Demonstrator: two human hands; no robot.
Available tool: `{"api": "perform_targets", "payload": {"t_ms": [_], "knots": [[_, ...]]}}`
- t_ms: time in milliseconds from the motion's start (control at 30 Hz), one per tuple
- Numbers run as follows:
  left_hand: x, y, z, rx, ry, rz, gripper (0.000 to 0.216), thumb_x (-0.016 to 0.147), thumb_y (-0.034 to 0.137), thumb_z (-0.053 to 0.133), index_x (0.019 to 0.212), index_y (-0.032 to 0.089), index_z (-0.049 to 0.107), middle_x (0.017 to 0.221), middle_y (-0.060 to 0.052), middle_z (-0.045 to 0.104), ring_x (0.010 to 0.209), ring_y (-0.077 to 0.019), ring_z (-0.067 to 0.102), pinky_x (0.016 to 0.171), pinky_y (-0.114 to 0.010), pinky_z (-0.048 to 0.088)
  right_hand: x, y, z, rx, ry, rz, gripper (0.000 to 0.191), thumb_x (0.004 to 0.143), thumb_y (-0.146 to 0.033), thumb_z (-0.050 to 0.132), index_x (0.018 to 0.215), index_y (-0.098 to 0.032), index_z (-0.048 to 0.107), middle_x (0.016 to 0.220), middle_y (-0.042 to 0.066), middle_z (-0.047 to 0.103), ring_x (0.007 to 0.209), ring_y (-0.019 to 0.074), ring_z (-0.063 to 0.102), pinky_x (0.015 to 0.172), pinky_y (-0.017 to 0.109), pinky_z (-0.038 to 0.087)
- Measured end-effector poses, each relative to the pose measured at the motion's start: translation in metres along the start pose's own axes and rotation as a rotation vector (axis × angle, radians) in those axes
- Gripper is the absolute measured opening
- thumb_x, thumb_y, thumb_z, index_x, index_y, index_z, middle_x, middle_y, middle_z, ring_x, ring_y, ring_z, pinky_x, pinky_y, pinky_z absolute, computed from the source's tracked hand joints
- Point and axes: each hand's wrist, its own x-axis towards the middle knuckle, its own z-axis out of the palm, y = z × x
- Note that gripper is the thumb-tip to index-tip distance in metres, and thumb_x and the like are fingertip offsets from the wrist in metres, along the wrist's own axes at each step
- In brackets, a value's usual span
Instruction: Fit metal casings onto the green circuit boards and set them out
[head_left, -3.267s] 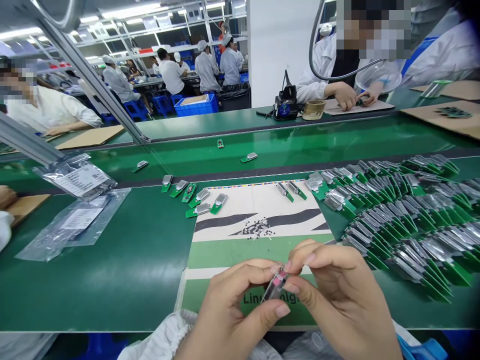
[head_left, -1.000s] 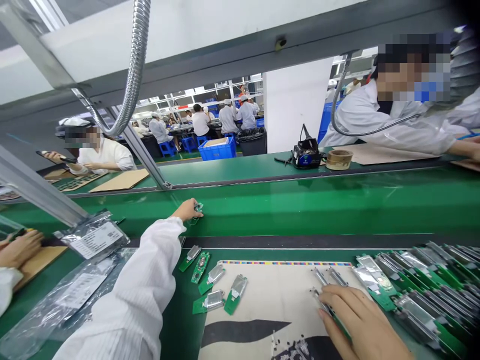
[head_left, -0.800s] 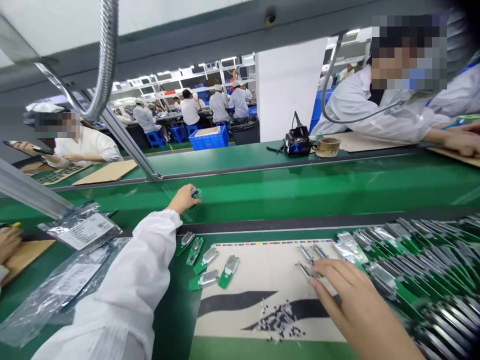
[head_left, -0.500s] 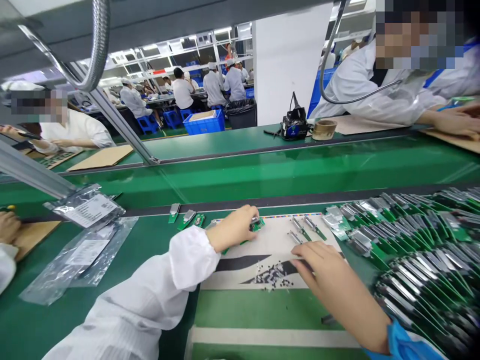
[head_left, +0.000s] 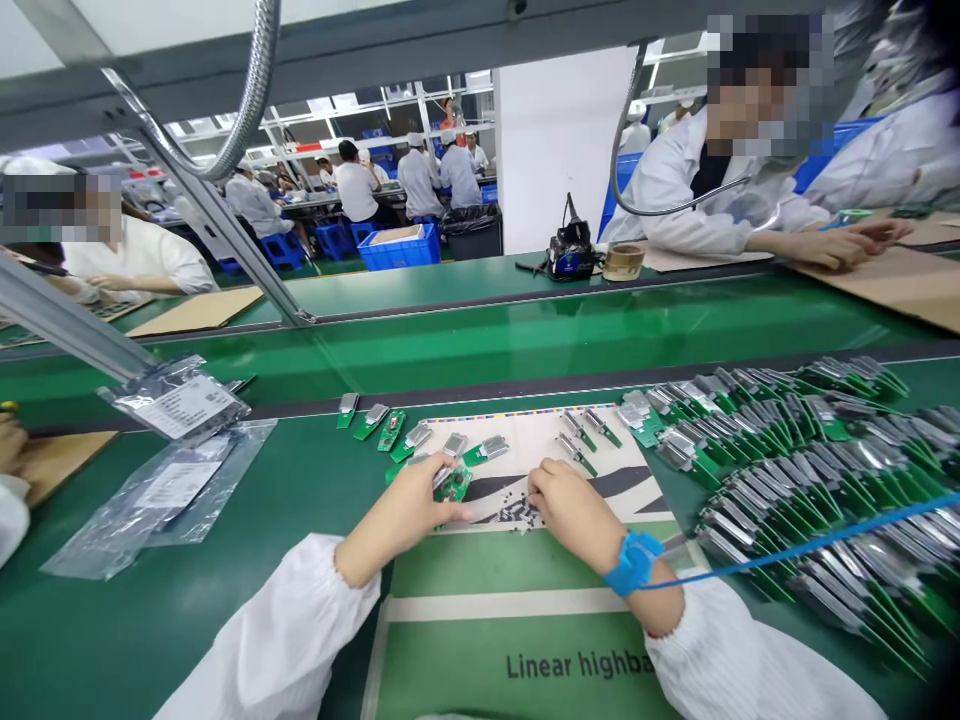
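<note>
My left hand (head_left: 403,509) rests on the printed paper mat (head_left: 525,600) with its fingers closed on a small green circuit board (head_left: 453,483). My right hand (head_left: 568,507) lies beside it, fingertips curled down into a little heap of tiny dark parts (head_left: 510,512); what they pinch is hidden. A blue wrist strap (head_left: 632,562) with a blue cord sits on my right wrist. Several green boards with metal shields (head_left: 420,435) lie just beyond my left hand.
Rows of several green shielded boards (head_left: 795,470) cover the bench at the right. Clear plastic bags (head_left: 165,450) lie at the left. The green conveyor belt (head_left: 525,340) runs across beyond. Co-workers in white coats sit opposite, with a tape roll (head_left: 622,262) and a black device (head_left: 571,250).
My left arm reached out to the conveyor, took a green board and drew back to the mat. My right hand slid from the loose boards to the heap of dark parts.
</note>
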Motion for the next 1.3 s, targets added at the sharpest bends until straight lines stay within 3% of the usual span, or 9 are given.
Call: {"api": "perform_targets", "payload": {"t_ms": [133, 267, 433, 500, 600, 700, 833, 1100, 1300], "knots": [[-0.016, -0.008, 0.016, -0.079, 0.021, -0.044, 0.035, 0.057, 0.016, 0.078, 0.088, 0.019, 0.060, 0.087, -0.005, 0.070, 0.084, -0.0297, 0.064, 0.073, -0.034, 0.044, -0.003, 0.003, 0.002, 0.042, 0.017, 0.005, 0.011, 0.093, -0.023, 0.060, 0.088, -0.014, 0.063, 0.094, 0.003, 0.064, 0.091, 0.0177, 0.062, 0.082, 0.038, 0.052], [-0.016, -0.012, 0.013, -0.182, 0.084, -0.079, 0.029, 0.060, 0.014, 0.073, 0.086, 0.021, 0.060, 0.087, -0.006, 0.068, 0.090, -0.0321, 0.062, 0.079, -0.036, 0.041, -0.004, 0.008, 0.001, 0.113, 0.054, 0.001, 0.013, 0.094, -0.024, 0.059, 0.087, -0.014, 0.063, 0.091, 0.002, 0.065, 0.088, 0.0171, 0.063, 0.082, 0.037, 0.052], [-0.022, -0.007, -0.002, -0.427, 0.101, -0.137, 0.027, 0.072, 0.030, 0.067, 0.096, 0.020, 0.058, 0.072, -0.002, 0.060, 0.070, -0.0241, 0.056, 0.068, -0.033, 0.039, -0.008, 0.014, -0.005, 0.266, 0.146, 0.002, 0.009, 0.094, -0.022, 0.058, 0.092, -0.014, 0.062, 0.091, 0.002, 0.064, 0.086, 0.0165, 0.063, 0.079, 0.036, 0.053], [-0.030, 0.002, -0.002, -0.586, 0.037, -0.142, 0.036, 0.077, 0.043, 0.061, 0.103, 0.018, 0.058, 0.069, -0.001, 0.058, 0.061, -0.0188, 0.050, 0.060, -0.030, 0.038, -0.011, 0.016, -0.008, 0.347, 0.178, -0.004, 0.006, 0.093, -0.016, 0.056, 0.095, -0.014, 0.062, 0.091, 0.002, 0.065, 0.085, 0.0162, 0.063, 0.078, 0.034, 0.052], [-0.044, 0.018, 0.003, -0.812, -0.062, -0.142, 0.051, 0.082, 0.051, 0.048, 0.113, 0.013, 0.060, 0.086, -0.008, 0.061, 0.058, -0.0133, 0.045, 0.053, -0.026, 0.035, -0.017, 0.018, -0.015, 0.466, 0.209, -0.020, 0.014, 0.089, -0.008, 0.052, 0.090, -0.016, 0.063, 0.087, 0.003, 0.067, 0.080, 0.0166, 0.063, 0.073, 0.031, 0.051], [-0.055, 0.032, 0.011, -1.128, -0.185, -0.188, 0.053, 0.083, 0.043, 0.041, 0.118, 0.009, 0.062, 0.097, -0.014, 0.062, 0.059, -0.0112, 0.044, 0.051, -0.023, 0.033, -0.025, 0.020, -0.021, 0.561, 0.235, -0.009, 0.016, 0.087, -0.014, 0.050, 0.085, -0.020, 0.065, 0.082, 0.003, 0.069, 0.075, 0.0189, 0.064, 0.067, 0.030, 0.050], [-0.062, 0.040, 0.019, -1.718, -0.450, -0.265, 0.044, 0.076, 0.028, 0.054, 0.110, 0.004, 0.069, 0.092, -0.014, 0.066, 0.060, -0.0097, 0.047, 0.050, -0.019, 0.034, -0.035, 0.022, -0.029, 0.661, 0.265, 0.040, 0.015, 0.087, -0.027, 0.053, 0.084, -0.021, 0.066, 0.082, 0.003, 0.070, 0.076, 0.0209, 0.064, 0.064, 0.031, 0.050], [-0.065, 0.049, 0.022, -1.872, -0.591, -0.286, 0.040, 0.074, 0.011, 0.063, 0.112, 0.002, 0.069, 0.096, -0.016, 0.072, 0.069, -0.0126, 0.060, 0.058, -0.018, 0.047, -0.058, 0.013, -0.050, 0.835, 0.286, 0.049, 0.016, 0.088, -0.036, 0.058, 0.083, -0.021, 0.061, 0.081, 0.004, 0.064, 0.076, 0.0190, 0.061, 0.067, 0.030, 0.052], [-0.067, 0.053, 0.029, -2.011, -0.743, -0.290, 0.042, 0.079, 0.022, 0.058, 0.115, 0.001, 0.066, 0.094, -0.017, 0.073, 0.060, -0.0090, 0.058, 0.054, -0.016, 0.044, -0.071, 0.003, -0.062, 0.988, 0.274, 0.051, 0.014, 0.084, -0.036, 0.064, 0.082, -0.022, 0.061, 0.078, 0.002, 0.063, 0.072, 0.0169, 0.063, 0.061, 0.026, 0.055]]}}
